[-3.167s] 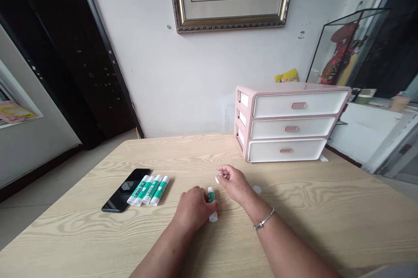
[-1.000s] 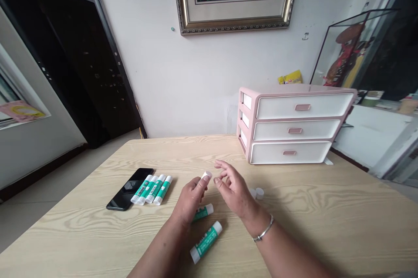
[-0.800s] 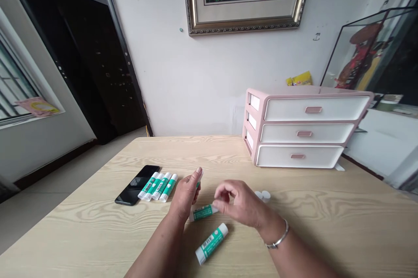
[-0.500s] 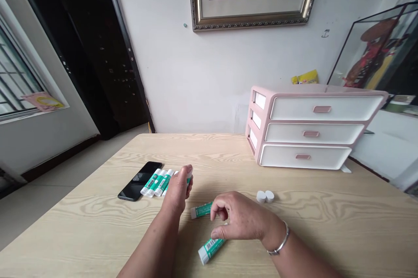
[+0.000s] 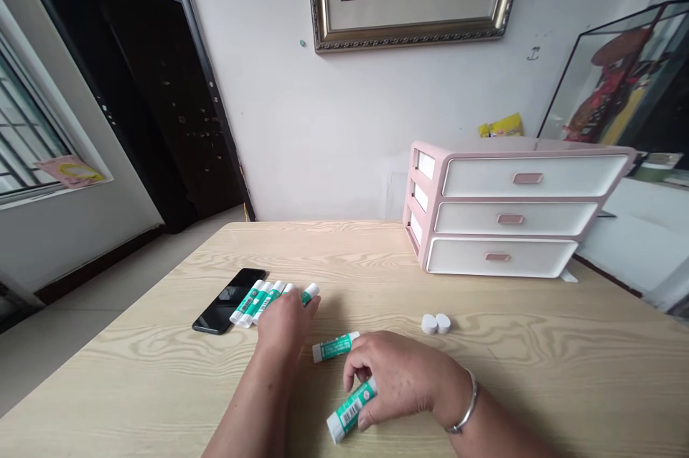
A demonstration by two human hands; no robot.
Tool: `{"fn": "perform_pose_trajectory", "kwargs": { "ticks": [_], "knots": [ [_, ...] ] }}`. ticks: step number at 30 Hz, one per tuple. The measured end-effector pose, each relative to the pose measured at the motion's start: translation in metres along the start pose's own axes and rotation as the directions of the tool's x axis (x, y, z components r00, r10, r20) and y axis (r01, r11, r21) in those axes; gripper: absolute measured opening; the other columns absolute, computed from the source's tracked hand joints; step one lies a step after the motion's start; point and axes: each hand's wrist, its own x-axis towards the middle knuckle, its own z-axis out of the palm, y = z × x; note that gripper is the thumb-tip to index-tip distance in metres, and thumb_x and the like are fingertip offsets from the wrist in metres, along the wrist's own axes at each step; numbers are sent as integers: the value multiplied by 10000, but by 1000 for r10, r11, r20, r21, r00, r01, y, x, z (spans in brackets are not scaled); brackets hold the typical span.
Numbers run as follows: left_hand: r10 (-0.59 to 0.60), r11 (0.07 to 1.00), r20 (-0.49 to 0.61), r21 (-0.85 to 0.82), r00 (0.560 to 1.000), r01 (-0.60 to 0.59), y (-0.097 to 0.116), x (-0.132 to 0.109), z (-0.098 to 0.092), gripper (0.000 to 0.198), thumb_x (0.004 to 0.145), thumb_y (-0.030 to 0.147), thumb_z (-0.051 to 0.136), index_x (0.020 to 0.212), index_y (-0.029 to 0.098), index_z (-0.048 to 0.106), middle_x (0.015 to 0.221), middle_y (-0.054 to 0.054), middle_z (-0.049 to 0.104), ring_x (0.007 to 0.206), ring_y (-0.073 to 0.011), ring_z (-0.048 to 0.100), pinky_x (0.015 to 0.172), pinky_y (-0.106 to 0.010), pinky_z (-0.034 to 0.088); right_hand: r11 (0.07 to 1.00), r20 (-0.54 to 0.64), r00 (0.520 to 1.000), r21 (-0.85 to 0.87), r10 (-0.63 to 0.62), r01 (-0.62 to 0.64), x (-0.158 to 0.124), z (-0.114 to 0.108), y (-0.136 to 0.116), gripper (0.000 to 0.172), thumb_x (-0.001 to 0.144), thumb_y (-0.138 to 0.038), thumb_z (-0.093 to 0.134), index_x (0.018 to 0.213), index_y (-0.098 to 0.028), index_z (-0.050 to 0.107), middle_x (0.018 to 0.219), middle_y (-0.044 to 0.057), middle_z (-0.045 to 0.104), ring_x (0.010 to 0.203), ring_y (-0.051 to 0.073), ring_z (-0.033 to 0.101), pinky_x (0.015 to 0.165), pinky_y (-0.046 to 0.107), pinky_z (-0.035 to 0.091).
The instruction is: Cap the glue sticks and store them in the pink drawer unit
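Over the right end of a row of green-and-white glue sticks is my left hand, its fingers closed about a glue stick whose white end shows past the thumb. The hand hides part of the row. Lower right, my right hand curls around the far end of another glue stick, with thumb and fingers on either side of it. A further glue stick lies just beyond that hand, by its knuckles.
A black phone lies left of the row, close against it. Two white caps stand on the wooden table to the right. Behind them is a pink-and-white drawer unit near the wall.
My left hand has turned palm down and lowered its glue stick to the right end of the row. My right hand has dropped onto the nearest glue stick.
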Motion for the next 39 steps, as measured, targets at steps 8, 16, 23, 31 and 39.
{"fn": "perform_pose_trajectory", "kwargs": {
  "ticks": [8,16,23,31,39],
  "knots": [
    [-15,994,18,112,1000,13,-10,3,1,360,869,451,455,998,207,686,994,-158,742,943,-328,690,692,-358,469,999,-6,1000,-47,17,-17,-1,-2,-3,248,594,-298,868,817,-289,761,770,-40,696,637,127,534,540,229,340],
    [-7,995,-36,101,999,11,-16,9,6,292,870,391,479,989,199,665,1071,-146,713,960,-306,676,694,-339,460,998,-58,998,-48,26,-29,0,4,4,197,630,-281,816,820,-279,765,772,-42,703,617,112,541,554,217,348],
    [-16,997,-117,73,993,25,-18,13,10,284,898,352,453,1023,202,660,1073,-124,693,935,-302,672,643,-334,438,997,33,998,-63,57,-55,2,1,4,275,628,-348,815,883,-265,753,827,-29,708,666,121,546,576,220,360],
    [98,948,-257,-270,961,-169,-11,10,18,299,912,423,480,950,212,688,971,-79,692,827,-216,649,655,-290,435,993,-48,992,2,118,-119,0,-5,2,242,665,-226,742,903,-273,730,746,-52,678,610,105,536,524,208,330],
    [492,563,-167,-687,854,-459,20,-21,3,294,844,250,535,1089,212,695,1008,-60,680,833,-184,619,622,-249,478,980,-441,875,114,198,-165,6,-23,14,295,728,-112,645,986,-238,715,936,7,707,847,149,632,738,237,457]
  ]
}}
